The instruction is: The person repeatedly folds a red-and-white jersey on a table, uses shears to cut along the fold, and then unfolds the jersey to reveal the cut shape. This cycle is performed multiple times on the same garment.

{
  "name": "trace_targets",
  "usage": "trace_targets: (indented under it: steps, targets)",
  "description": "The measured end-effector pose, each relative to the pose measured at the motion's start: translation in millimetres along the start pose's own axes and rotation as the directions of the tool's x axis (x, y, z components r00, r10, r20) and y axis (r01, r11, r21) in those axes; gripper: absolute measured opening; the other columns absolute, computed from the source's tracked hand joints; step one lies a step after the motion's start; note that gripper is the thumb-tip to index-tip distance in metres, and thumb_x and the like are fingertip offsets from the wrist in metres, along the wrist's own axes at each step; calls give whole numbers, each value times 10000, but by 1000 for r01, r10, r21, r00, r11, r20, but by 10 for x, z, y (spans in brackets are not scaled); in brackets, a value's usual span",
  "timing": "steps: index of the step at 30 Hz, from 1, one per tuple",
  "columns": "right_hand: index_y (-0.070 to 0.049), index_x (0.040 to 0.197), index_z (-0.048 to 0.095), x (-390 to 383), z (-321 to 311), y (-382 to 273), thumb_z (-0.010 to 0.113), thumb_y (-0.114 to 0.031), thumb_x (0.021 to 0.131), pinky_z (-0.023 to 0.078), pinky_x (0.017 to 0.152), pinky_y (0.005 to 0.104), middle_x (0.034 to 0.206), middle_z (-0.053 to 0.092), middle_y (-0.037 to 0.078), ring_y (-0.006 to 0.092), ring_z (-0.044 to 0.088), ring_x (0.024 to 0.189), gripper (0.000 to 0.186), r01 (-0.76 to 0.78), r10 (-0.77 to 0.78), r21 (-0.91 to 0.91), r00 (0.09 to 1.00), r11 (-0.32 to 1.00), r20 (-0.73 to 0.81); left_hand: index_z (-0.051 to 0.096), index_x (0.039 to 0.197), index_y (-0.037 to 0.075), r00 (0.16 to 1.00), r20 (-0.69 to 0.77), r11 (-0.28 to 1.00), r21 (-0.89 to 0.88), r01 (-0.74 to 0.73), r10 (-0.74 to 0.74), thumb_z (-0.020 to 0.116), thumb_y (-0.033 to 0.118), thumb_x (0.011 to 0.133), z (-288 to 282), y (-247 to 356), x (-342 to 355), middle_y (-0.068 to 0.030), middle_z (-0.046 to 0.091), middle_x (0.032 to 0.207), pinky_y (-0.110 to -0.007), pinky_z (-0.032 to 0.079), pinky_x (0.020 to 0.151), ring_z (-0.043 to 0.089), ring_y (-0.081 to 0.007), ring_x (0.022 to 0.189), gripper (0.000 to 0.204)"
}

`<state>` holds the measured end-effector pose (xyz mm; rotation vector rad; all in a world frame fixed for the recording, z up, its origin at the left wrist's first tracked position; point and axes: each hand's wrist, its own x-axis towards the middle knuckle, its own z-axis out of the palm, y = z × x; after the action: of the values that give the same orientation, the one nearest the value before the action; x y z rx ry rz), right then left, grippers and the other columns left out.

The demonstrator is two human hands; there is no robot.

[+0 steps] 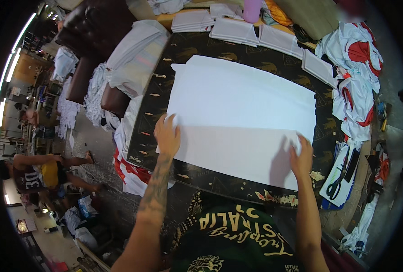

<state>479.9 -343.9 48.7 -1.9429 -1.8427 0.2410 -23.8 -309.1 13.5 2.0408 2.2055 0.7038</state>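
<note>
A large white cloth (237,95) lies spread on a black patterned tabletop (192,47), its sides slightly ragged. The near part looks greyer, with a straight line, seemingly a raised or folded edge, running from hand to hand. At the left end of this line my left hand (167,138) has its fingers curled onto the cloth. My right hand (302,156) pinches the right end, casting a shadow on the near part. The fingertips of both hands are partly hidden by the cloth.
Folded white stacks (235,31) line the table's far edge, near a pink bottle (252,11). On the right are black scissors (333,188) and red-and-white garments (357,77). A plastic-wrapped bundle (138,59) stands left; another person (38,174) is farther left.
</note>
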Motion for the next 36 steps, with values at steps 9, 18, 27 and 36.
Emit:
trace_targets:
  steps: [9,18,27,36]
  targets:
    - [-242,1440,534,1067,229,3,725,-69,815,539,1003,571,1376,525,179,435,560,1231,676,-406,474,-371,873,835,111,605,1405,175,963,-116,948,237,-213,245,696,344,984,554,80,1590,-157,543,1436,-552,341,1162,481,-381,1378,463]
    - [-144,1224,681,328,-16,158,774,-105,866,520,980,521,1202,618,199,437,597,1133,372,-300,317,-188,946,935,67,294,1705,186,932,246,923,214,-319,265,530,546,1073,767,158,1431,-160,259,1760,-630,148,1288,230,-382,1623,764]
    - [-14,1058,709,-1394,-195,226,850,-315,891,544,885,468,1019,697,183,360,685,968,372,-682,678,-46,731,730,-80,521,1542,157,750,516,906,-313,-285,414,772,363,903,536,1553,357,-137,484,1550,-600,272,1231,424,-366,1454,717]
    - [-8,864,724,-1432,-455,645,799,-193,871,549,699,430,793,720,172,290,709,723,199,-629,604,81,769,773,209,500,1544,94,895,291,921,-295,-252,338,714,265,965,203,1286,-764,-188,407,1630,-608,263,1232,339,-433,1522,640]
